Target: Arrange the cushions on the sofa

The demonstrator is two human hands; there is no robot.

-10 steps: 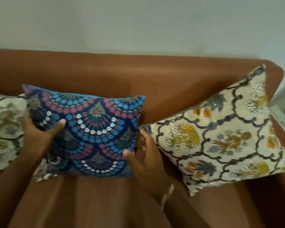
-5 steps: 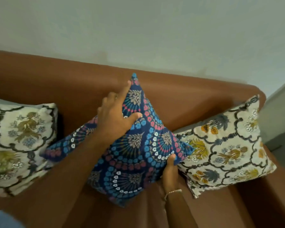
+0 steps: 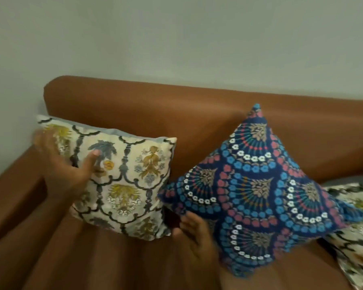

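Note:
A blue fan-patterned cushion (image 3: 260, 189) stands on one corner like a diamond, leaning on the brown sofa's backrest (image 3: 197, 114). To its left a cream floral cushion (image 3: 130, 185) leans upright in the sofa's left corner. A second cream floral cushion (image 3: 360, 227) lies at the right, cut off by the frame edge and partly behind the blue one. My left hand (image 3: 65, 170), blurred, is spread in front of the left cream cushion's left half. My right hand (image 3: 195, 233) has its fingers apart at the blue cushion's lower left edge, in the gap between the two cushions.
The sofa's left armrest (image 3: 11, 195) runs along the left side. A plain pale wall (image 3: 176, 38) rises behind the backrest. Bare brown seat (image 3: 103, 262) lies in front of the cushions.
The view has swung left. My left hand has let go of the blue cushion's top corner and moved over to the left cream cushion. My right hand has shifted to the blue cushion's lower left edge.

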